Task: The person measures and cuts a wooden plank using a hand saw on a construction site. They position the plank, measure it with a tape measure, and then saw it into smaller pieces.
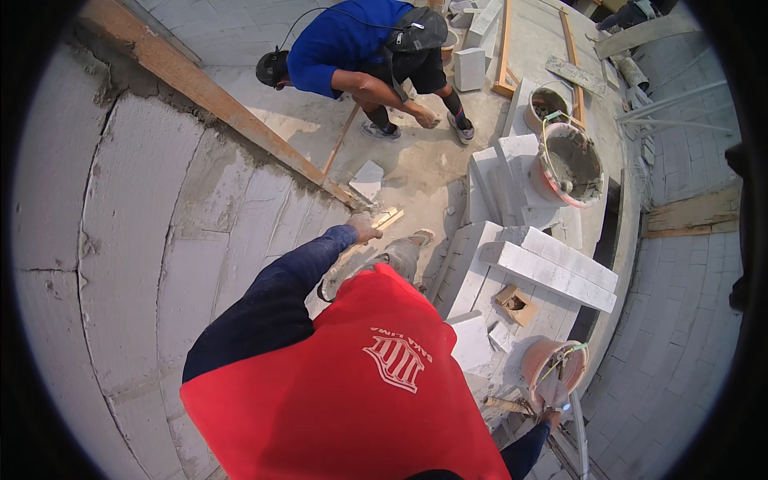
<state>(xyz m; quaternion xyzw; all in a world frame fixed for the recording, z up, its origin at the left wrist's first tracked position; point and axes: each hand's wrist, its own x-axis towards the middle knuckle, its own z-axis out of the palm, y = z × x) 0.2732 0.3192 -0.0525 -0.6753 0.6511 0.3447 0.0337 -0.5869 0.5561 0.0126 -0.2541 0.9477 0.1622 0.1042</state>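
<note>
The left hand (366, 229) is at a wooden strip (390, 218), the end of a long beam (232, 112) just beside it. Beyond that hand, a co-worker (348, 44) in blue bends over. The right hand (551, 418) holds a trowel (554, 391) at a bucket (534, 362); white blocks (552, 274) lie beyond it.

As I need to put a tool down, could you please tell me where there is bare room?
The grey concrete floor is bare between the white block fragment and the stacked white rectangular blocks, and between two long brown wooden strips at the top. It is crowded around the right hand: round pinkish-orange bucket, small brown box, white pieces.
</note>
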